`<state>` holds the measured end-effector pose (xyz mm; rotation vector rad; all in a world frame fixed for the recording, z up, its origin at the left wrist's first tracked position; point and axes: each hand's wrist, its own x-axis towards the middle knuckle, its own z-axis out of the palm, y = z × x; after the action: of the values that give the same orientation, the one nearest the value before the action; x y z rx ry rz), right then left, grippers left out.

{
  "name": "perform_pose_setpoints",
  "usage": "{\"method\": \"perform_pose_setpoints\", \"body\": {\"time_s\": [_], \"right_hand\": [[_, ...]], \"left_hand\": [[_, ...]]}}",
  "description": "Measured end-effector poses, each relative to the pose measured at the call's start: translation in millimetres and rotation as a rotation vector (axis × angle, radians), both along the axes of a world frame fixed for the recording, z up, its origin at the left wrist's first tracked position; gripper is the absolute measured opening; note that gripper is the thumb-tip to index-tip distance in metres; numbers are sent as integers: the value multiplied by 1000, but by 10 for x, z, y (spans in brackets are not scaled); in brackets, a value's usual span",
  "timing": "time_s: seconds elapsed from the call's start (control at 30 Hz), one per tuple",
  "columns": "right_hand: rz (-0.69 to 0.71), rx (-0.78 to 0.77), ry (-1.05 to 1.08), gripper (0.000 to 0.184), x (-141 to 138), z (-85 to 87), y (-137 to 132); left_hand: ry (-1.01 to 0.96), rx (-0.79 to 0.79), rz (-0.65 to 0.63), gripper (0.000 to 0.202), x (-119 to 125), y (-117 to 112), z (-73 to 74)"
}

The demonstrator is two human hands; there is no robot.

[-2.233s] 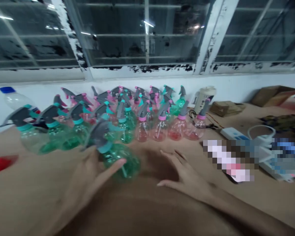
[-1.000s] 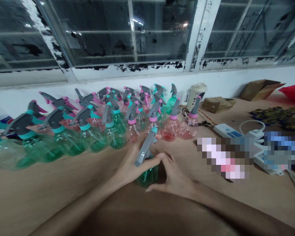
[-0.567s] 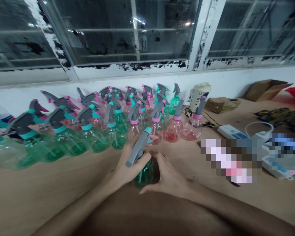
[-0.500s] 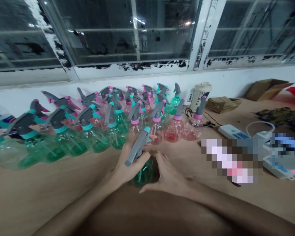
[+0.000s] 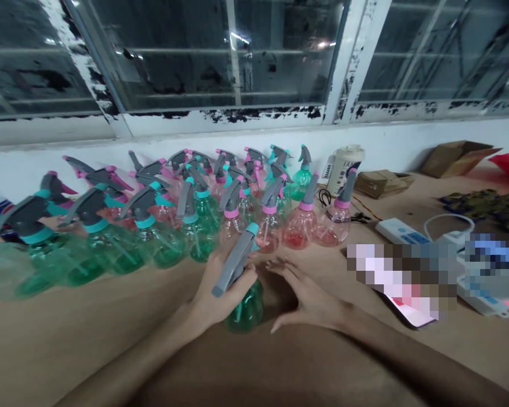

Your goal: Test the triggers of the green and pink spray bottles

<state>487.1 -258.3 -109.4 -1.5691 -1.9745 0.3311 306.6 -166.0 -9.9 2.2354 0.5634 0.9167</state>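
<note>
Green spray bottle stood upright, left hand clamped round its neck. Right hand lay just beside that grip, fingers spread, holding nothing.

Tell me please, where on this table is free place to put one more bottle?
Bare wood lies at the near left of the table, between the green bottle row and the left hand. Another bare patch is at the near right, in front of the power strip. Crowded: all along the wall.
</note>
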Motion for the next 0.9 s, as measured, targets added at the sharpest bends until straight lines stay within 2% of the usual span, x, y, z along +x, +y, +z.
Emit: {"method": "perform_pose_setpoints", "body": {"time_s": [0.2,0.37,0.57,0.73,0.9], "right_hand": [[48,42,-118,85,58,-56,5],[60,62,-114,79,55,-25,-11],[65,86,-108,75,61,-12,-23],[61,98,-100,71,58,-7,-21],[67,103,-93,67,55,16,-20]], "left_hand": [[-19,-16,22,8,13,-31,21],[5,-12,56,3,25,-63,51],[81,47,51,10,37,-70,138],[23,16,44,10,63,-70,112],[52,17,77,8,58,-119,112]]}}
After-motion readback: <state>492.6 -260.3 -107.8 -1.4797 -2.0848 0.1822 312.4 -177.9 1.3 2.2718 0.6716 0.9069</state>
